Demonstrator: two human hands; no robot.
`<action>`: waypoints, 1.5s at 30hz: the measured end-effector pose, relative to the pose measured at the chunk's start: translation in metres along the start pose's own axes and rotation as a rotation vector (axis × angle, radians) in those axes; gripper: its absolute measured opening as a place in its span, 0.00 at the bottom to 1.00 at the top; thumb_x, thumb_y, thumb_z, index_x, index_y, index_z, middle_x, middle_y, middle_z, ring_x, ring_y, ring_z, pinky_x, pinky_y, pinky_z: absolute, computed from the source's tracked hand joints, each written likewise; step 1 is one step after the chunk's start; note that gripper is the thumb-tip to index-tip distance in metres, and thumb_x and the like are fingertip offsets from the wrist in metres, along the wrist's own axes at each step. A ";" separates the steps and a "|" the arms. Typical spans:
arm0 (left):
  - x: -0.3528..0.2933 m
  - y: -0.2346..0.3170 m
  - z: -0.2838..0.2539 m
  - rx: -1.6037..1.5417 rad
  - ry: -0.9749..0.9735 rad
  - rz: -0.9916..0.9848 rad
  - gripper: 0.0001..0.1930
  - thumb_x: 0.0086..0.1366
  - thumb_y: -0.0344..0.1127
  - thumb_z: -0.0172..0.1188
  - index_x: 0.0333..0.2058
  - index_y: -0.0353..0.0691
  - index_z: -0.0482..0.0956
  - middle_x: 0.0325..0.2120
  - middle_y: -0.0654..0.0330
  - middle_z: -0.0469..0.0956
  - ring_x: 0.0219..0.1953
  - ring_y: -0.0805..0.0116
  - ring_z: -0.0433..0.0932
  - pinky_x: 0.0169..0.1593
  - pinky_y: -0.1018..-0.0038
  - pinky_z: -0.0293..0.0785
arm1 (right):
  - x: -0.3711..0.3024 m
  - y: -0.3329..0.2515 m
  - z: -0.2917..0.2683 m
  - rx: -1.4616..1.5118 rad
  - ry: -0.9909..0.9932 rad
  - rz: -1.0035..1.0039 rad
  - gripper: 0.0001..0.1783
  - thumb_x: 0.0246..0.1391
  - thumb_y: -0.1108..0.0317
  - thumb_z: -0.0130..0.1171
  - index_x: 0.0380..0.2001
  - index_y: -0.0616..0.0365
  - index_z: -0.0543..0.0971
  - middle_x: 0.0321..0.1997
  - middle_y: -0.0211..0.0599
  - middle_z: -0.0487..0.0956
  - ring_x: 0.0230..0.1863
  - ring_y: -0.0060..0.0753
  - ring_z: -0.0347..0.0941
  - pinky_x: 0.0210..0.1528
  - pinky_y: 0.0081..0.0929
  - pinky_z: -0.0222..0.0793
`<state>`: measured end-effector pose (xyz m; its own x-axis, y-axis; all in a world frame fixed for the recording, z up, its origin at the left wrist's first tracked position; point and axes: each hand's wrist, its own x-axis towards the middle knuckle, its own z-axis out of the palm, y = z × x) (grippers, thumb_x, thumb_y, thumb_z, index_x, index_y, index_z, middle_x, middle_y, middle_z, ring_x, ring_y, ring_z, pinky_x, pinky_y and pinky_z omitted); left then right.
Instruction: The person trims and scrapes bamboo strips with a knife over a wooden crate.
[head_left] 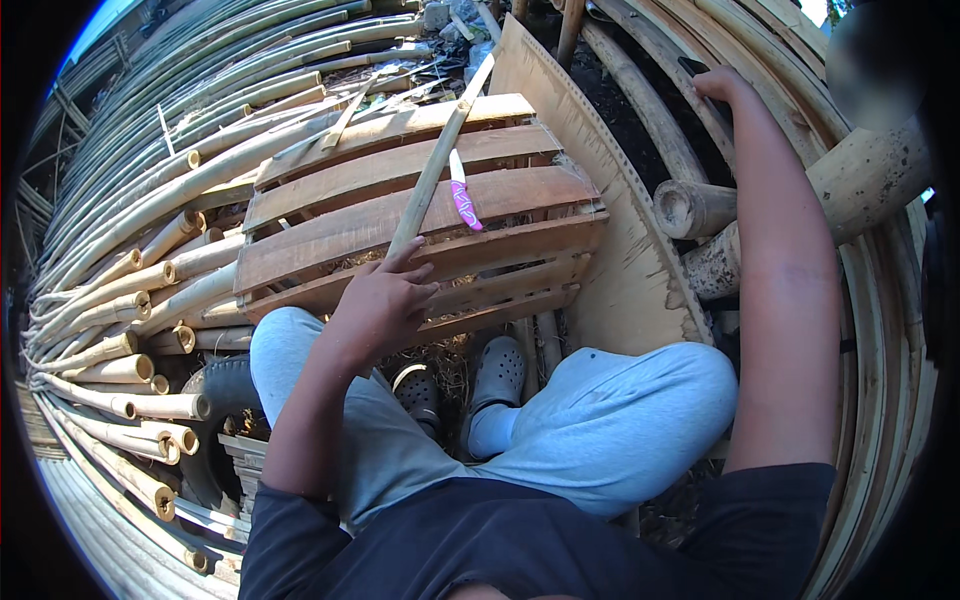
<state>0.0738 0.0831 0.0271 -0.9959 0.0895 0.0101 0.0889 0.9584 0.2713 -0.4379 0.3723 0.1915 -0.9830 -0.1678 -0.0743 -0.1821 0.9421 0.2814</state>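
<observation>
My left hand point(388, 300) is over the near edge of a slatted wooden crate point(330, 230), its fingers spread. Its index finger touches the near end of a split bamboo strip point(435, 165), which lies slantwise over the slats and reaches past the far edge. Just right of the strip lies a knife point(463, 195) with a white blade and a pink patterned handle. Far off to the right, my right arm is stretched out, and my right hand point(724, 86) is closed around a small dark object point(692, 66) whose kind I cannot make out.
Many bamboo poles point(130, 370) are stacked on the left, cut ends toward me. A plywood sheet point(620, 240) leans along the crate's right side. Thick bamboo poles point(870, 185) lie at the right. A tyre point(215, 430) sits beside my left knee. Small bamboo scraps point(350, 115) lie on the crate's far side.
</observation>
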 end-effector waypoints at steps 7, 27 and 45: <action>0.016 0.001 0.008 0.010 0.004 0.110 0.18 0.66 0.39 0.67 0.53 0.42 0.86 0.62 0.56 0.80 0.77 0.54 0.59 0.72 0.54 0.63 | -0.014 0.035 -0.012 0.162 0.082 0.122 0.34 0.44 0.54 0.75 0.56 0.54 0.84 0.61 0.47 0.83 0.58 0.49 0.82 0.62 0.43 0.76; 0.010 0.003 0.000 0.058 -0.053 0.087 0.20 0.67 0.41 0.64 0.55 0.42 0.85 0.65 0.59 0.77 0.78 0.54 0.57 0.72 0.51 0.61 | -0.204 -0.151 0.056 0.286 0.570 -0.489 0.47 0.35 0.52 0.82 0.60 0.50 0.72 0.51 0.51 0.75 0.56 0.54 0.76 0.52 0.43 0.83; 0.008 0.004 -0.003 -0.007 -0.046 0.081 0.21 0.64 0.37 0.67 0.55 0.44 0.84 0.65 0.57 0.76 0.77 0.54 0.58 0.71 0.50 0.62 | -0.238 -0.156 0.103 0.386 0.454 -0.719 0.48 0.35 0.56 0.82 0.60 0.49 0.68 0.49 0.47 0.72 0.54 0.52 0.75 0.53 0.49 0.77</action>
<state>0.0664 0.0870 0.0316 -0.9837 0.1792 -0.0124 0.1688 0.9456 0.2782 -0.1731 0.2947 0.0667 -0.5662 -0.7690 0.2969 -0.8104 0.5851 -0.0299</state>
